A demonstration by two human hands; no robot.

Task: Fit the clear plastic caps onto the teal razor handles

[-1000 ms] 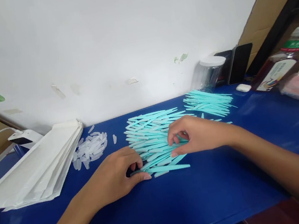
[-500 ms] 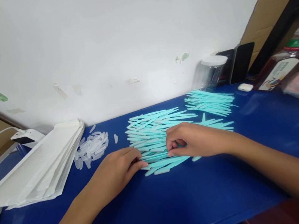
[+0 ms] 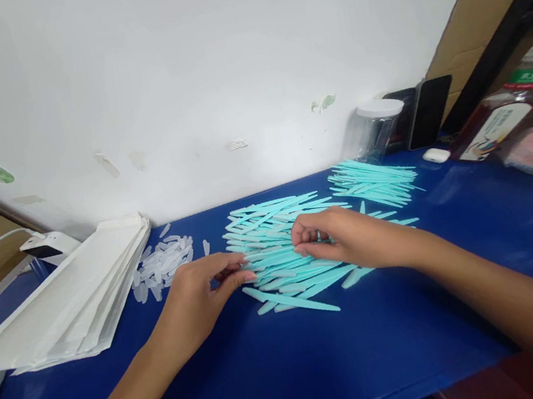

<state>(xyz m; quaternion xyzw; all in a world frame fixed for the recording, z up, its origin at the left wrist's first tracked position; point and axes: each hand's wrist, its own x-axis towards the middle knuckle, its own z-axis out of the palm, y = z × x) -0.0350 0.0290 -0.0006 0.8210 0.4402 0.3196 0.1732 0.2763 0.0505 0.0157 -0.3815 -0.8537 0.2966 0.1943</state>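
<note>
A loose heap of thin turquoise plastic sticks point(image 3: 273, 239) lies on the blue table point(image 3: 323, 366). My left hand point(image 3: 201, 297) pinches the left ends of a small bunch of these sticks. My right hand point(image 3: 341, 238) grips the same bunch from the right, fingers curled over it, just above the heap. One stick point(image 3: 290, 300) lies slanted at the heap's near edge. A second, neater heap of turquoise sticks point(image 3: 375, 182) sits farther back right.
Small clear plastic caps point(image 3: 162, 263) lie scattered left of the heap, beside a stack of white paper sleeves point(image 3: 70, 298). At the back right stand a clear jar point(image 3: 372, 132), two dark phones point(image 3: 427, 110), a white earbud case point(image 3: 436, 156) and a bottle point(image 3: 509, 107).
Both hands have lifted off the table and moved slightly back, gathering a bunch of sticks between them. A stick has dropped slanted at the heap's near edge.
</note>
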